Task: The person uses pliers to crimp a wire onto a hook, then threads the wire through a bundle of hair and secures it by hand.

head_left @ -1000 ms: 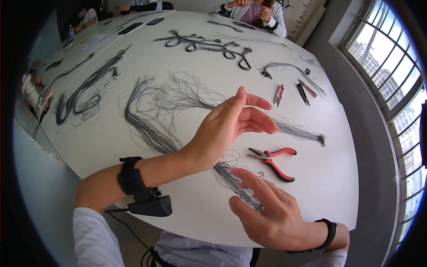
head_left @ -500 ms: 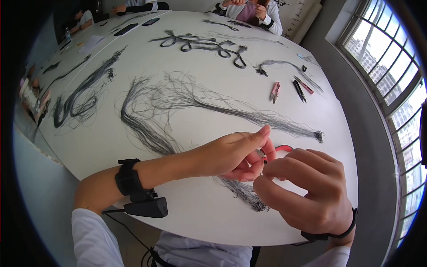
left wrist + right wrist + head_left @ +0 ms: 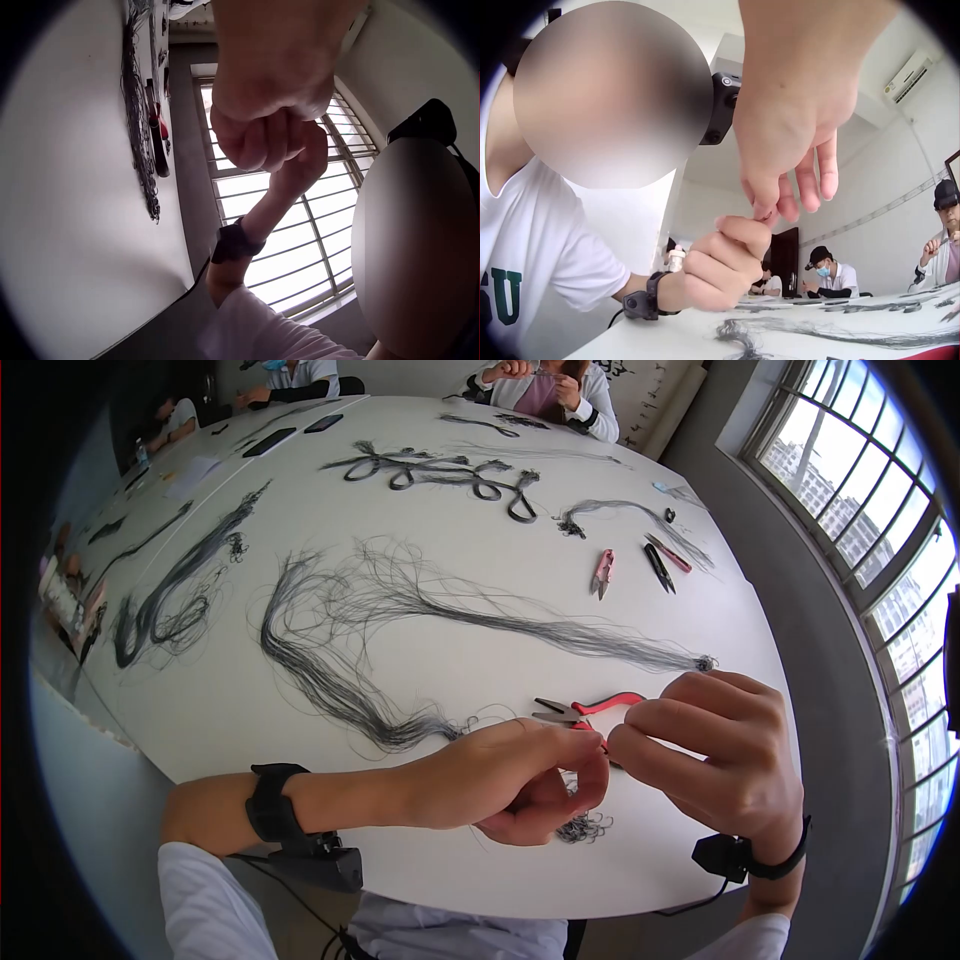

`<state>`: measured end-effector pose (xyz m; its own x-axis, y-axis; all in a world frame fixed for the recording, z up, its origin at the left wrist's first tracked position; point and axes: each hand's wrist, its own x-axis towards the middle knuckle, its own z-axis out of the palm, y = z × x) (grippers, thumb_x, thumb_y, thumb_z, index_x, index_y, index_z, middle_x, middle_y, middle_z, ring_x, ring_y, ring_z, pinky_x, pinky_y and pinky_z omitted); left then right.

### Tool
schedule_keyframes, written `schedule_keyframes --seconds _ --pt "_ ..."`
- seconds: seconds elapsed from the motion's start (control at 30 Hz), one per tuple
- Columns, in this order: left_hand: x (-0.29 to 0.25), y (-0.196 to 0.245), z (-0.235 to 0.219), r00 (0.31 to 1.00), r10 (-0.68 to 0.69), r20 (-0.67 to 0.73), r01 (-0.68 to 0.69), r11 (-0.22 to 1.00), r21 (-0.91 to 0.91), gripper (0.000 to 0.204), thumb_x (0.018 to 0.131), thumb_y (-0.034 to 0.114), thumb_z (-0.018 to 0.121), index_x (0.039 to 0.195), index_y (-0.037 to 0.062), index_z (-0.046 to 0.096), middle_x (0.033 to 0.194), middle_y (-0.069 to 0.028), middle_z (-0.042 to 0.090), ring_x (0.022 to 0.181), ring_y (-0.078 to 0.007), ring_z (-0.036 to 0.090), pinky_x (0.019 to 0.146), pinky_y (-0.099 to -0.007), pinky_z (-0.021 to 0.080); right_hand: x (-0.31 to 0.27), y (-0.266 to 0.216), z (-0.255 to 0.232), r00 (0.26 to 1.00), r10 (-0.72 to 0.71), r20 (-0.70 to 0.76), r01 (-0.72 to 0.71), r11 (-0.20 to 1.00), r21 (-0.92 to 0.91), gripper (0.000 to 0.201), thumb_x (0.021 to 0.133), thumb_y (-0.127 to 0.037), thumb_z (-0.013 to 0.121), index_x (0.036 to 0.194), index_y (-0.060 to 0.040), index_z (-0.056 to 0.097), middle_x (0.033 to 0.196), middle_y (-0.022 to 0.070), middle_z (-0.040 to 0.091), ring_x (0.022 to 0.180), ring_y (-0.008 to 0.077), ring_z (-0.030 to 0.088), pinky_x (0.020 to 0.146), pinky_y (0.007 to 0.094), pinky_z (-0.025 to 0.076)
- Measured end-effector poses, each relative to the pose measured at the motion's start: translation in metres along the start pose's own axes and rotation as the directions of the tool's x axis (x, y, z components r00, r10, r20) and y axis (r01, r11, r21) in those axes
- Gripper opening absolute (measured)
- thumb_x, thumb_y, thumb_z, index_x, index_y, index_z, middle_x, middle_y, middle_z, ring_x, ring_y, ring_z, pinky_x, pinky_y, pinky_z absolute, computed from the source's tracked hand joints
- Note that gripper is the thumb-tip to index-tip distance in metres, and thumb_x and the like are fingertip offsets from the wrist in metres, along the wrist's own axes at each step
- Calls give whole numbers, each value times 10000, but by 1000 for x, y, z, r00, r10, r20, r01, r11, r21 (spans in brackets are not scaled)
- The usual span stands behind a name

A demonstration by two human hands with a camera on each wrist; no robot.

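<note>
Curled, closed fingers of the left hand (image 3: 505, 775) and right hand (image 3: 718, 752) meet at their tips, any pinched strand indiscernible, above partly hidden, red-and-black-handled metal pliers (image 3: 608, 704) and a long, partly covered, dark-grey strand bundle (image 3: 385, 733) on the white surface (image 3: 440, 880).

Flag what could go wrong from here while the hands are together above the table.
The left hand and right hand meet near the open pliers in the head view; lowering them could knock the pliers. The curly strand ends lie close by too, and might snag on fingers or a wristband. Anything pinched is too fine to see, so a slip could go unnoticed.
</note>
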<state>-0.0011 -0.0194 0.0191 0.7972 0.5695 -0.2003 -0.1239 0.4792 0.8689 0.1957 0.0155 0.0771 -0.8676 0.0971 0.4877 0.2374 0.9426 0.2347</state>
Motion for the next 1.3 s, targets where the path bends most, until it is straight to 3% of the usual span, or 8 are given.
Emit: schedule_keyframes --seconds 0.27,0.47,0.9,0.97,1.07,1.13,1.2,1.3 --pt "4 -11 6 991 120 -51 -121 992 -21 228 977 211 342 892 60 491 532 48 358 422 -26 250 400 -196 207 -14 2 4 998 29 47 -31 999 31 185 578 -115 629 761 -101 601 702 -36 540 582 106 517 451 219 425" --pt "4 -10 1 994 108 -17 -107 993 57 227 980 209 338 974 64 513 718 44 456 478 -19 301 427 -175 258 -18 -2 6 996 43 78 -44 999 14 201 590 -132 647 787 -119 604 734 -46 552 604 102 517 461 212 433" --pt "7 -15 -5 996 49 -70 -45 997 62 217 974 171 335 1004 43 508 676 45 426 478 -21 292 433 -187 254 -23 3 23 998 54 24 -56 996 76 196 601 -117 650 789 -125 597 717 -46 552 603 108 516 477 214 444" --pt "8 -16 -7 991 69 -119 -56 993 106 280 976 130 324 1193 10 454 868 3 510 475 -28 299 429 -180 279 -25 6 29 998 60 1 -60 995 84 205 601 -112 650 799 -119 597 716 -42 555 604 111 520 481 219 446" --pt "12 -21 -10 968 190 -161 -175 979 104 241 977 149 305 1051 2 480 694 10 469 444 -25 273 413 -186 251 -29 10 36 988 156 -14 -151 974 171 264 638 -132 684 872 -77 574 757 -10 580 630 153 554 524 255 467" --pt "11 -15 -12 962 200 -185 -176 974 140 230 978 169 297 976 12 465 606 25 407 424 -24 252 406 -191 230 -31 11 36 891 406 202 -442 877 187 346 685 -180 712 943 -35 533 903 65 590 782 222 578 639 320 481" --pt "12 -12 -13 942 231 -242 -182 961 210 272 981 227 284 837 39 418 440 67 217 375 -24 189 389 -206 172 -42 13 44 881 396 260 -446 879 170 373 691 -201 720 954 -27 522 978 95 567 859 248 558 695 346 469" --pt "15 -13 -18 931 222 -291 -184 971 152 269 982 231 282 850 42 421 447 60 235 370 -29 186 381 -214 171 -53 12 58 844 403 352 -479 863 160 370 697 -193 720 949 -13 518 1079 146 513 991 289 499 805 390 434"
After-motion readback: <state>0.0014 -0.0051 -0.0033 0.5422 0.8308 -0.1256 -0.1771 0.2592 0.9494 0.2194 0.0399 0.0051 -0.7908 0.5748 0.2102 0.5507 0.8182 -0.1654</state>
